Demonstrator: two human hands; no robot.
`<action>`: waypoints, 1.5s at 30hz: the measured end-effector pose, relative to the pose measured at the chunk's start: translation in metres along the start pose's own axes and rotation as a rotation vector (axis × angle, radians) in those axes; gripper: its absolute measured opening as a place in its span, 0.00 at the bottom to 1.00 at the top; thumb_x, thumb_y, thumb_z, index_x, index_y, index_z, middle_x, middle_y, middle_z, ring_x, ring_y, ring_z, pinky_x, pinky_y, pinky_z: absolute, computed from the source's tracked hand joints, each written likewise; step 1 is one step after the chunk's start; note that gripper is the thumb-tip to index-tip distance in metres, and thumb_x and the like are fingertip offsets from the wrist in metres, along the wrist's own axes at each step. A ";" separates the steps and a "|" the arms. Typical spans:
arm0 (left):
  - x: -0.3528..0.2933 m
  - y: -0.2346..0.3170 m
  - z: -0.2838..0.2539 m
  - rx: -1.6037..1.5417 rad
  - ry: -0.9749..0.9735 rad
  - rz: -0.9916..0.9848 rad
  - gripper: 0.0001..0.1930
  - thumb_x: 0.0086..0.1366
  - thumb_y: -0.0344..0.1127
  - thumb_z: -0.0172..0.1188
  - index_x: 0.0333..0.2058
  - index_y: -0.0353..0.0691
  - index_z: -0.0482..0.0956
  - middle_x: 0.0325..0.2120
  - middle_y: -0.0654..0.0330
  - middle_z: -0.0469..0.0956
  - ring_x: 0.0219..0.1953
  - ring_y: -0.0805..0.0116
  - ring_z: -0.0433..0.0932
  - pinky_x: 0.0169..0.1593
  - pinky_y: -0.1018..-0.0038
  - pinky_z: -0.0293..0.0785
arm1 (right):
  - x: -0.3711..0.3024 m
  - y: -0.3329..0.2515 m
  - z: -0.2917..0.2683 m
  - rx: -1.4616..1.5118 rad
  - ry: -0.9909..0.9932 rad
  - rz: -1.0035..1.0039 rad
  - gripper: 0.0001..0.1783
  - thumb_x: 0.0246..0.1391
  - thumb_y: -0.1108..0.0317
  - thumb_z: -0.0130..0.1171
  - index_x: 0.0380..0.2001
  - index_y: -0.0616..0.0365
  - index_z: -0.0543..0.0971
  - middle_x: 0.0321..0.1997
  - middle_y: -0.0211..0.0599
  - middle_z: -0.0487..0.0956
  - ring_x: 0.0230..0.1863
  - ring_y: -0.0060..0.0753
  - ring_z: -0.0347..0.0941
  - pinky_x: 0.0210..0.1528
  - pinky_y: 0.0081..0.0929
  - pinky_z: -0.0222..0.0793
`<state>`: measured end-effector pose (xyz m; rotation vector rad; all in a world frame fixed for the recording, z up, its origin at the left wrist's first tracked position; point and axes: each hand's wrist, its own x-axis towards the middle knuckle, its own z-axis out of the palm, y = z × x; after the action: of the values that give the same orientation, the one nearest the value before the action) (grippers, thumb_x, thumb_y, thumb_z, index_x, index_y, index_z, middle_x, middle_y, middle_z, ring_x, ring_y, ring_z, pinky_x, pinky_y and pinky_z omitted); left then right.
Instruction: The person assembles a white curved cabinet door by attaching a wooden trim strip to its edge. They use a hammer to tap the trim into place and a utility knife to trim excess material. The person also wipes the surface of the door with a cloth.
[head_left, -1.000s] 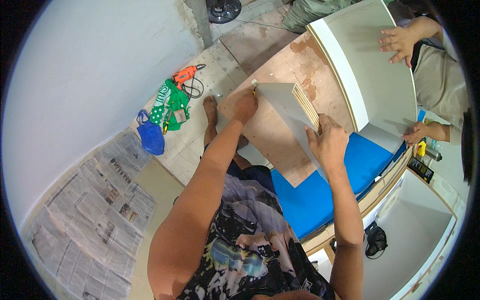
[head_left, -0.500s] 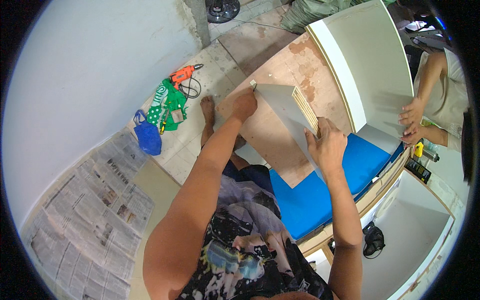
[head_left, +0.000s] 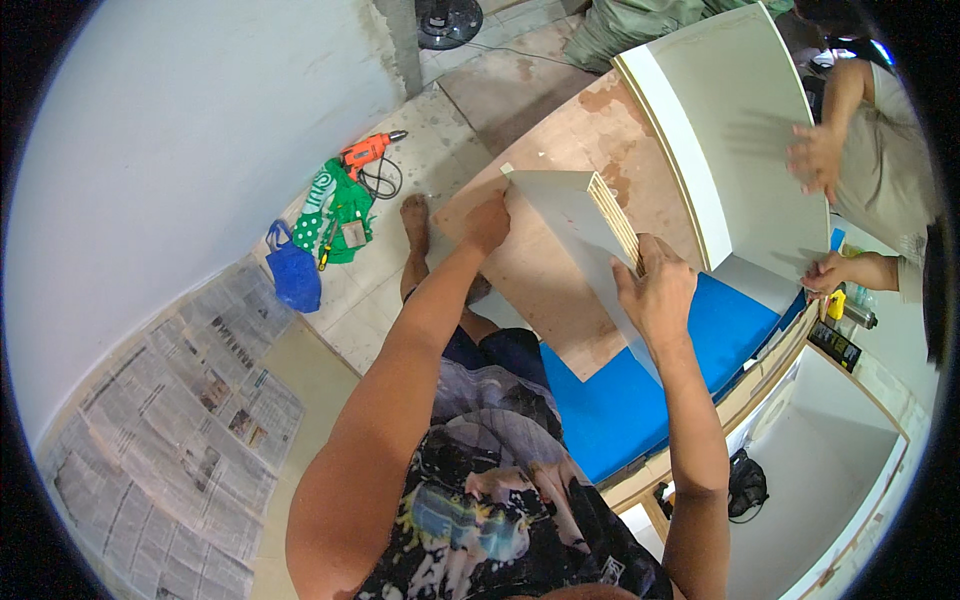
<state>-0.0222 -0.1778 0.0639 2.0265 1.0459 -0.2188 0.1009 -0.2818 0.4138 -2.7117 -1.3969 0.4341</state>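
Stack of pale boards (head_left: 585, 215) at frame centre, standing on edge on brown counter (head_left: 560, 290). Left hand (head_left: 487, 222) clasps far corner; right hand (head_left: 655, 290) wraps near layered edge. Risk: boards fan apart or tip, grip covering ends only.

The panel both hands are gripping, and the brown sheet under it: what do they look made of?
The panel, held by the left hand and right hand, looks like plywood faced in a smooth pale laminate; its exposed edge shows stacked tan layers. The brown sheet seems bare plywood or hardboard: matte, blotchy and stained, without coating.
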 end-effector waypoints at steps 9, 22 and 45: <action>0.009 -0.027 -0.009 0.014 -0.070 0.079 0.18 0.65 0.37 0.49 0.49 0.30 0.71 0.38 0.35 0.80 0.42 0.35 0.79 0.48 0.47 0.74 | 0.006 0.011 0.000 0.001 -0.003 -0.046 0.14 0.45 0.65 0.67 0.34 0.57 0.75 0.31 0.46 0.78 0.29 0.53 0.78 0.32 0.48 0.74; 0.226 0.150 -0.029 0.266 -0.130 0.853 0.29 0.61 0.36 0.58 0.63 0.50 0.68 0.55 0.54 0.74 0.55 0.48 0.74 0.56 0.53 0.70 | 0.018 0.008 -0.013 0.143 0.011 0.113 0.15 0.35 0.70 0.70 0.32 0.56 0.81 0.28 0.39 0.79 0.28 0.44 0.78 0.31 0.36 0.74; 0.120 -0.092 -0.141 -0.368 -0.168 -0.134 0.22 0.66 0.51 0.59 0.41 0.33 0.79 0.31 0.48 0.82 0.35 0.54 0.82 0.40 0.61 0.76 | -0.019 0.025 -0.025 -0.029 -0.254 0.207 0.18 0.41 0.65 0.72 0.39 0.53 0.83 0.30 0.35 0.79 0.27 0.41 0.78 0.27 0.37 0.72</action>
<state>-0.0425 0.0272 0.0423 1.5840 1.0321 -0.2425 0.1168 -0.3100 0.4378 -2.9204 -1.1799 0.8027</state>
